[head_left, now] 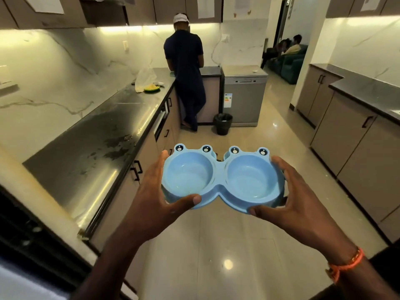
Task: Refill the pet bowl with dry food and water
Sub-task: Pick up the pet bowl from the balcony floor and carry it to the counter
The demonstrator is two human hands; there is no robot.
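A light blue double pet bowl (218,180) with frog eyes on its far rim is held level in mid-air over the kitchen floor. Both of its round compartments look empty. My left hand (158,198) grips its left end, thumb on the near rim and fingers round the outer side. My right hand (287,198) grips the right end the same way. No food or water container shows near the bowl.
A dark wet countertop (86,152) runs along the left with a white bag (145,77) and a green dish far along it. A person (186,79) stands at the far counter. A black bin (223,124) and a dishwasher (242,96) stand beyond; cabinets (357,144) line the right.
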